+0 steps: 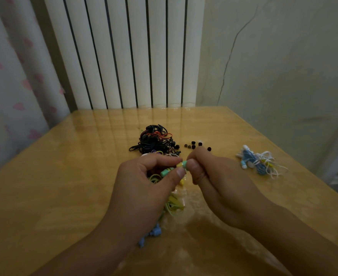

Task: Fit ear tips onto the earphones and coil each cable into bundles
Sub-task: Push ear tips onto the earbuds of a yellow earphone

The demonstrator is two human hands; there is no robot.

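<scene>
Here, over the middle of the table (64, 176), toward its near edge: left hand (144, 186) curled, thumb and forefinger pinching a small teal-and-yellow earphone (181, 165). Right hand (214, 180) curled too, thumb and fingertips closed on the earphone's tip end, meeting the left hand there; whether an ear tip sits between those fingers, impossible to tell. Hanging below the left hand, yellow-green cable (173, 205) in loose loops, and lower, near the left wrist, some pale blue pieces (154, 233), too blurred to identify.

Beyond the hands, toward the far edge: a tangled heap of black earphones (154, 144) with a strand of red cable in it. Just right of that heap, several loose dark ear tips (193, 145) scattered on the bare wood. Well off toward the right edge, a blue-and-white cable bundle (257, 161), lying apart from everything else.

Behind the far edge, a white ribbed radiator (124, 52); at left, a curtain (9, 86) with pink hearts.
</scene>
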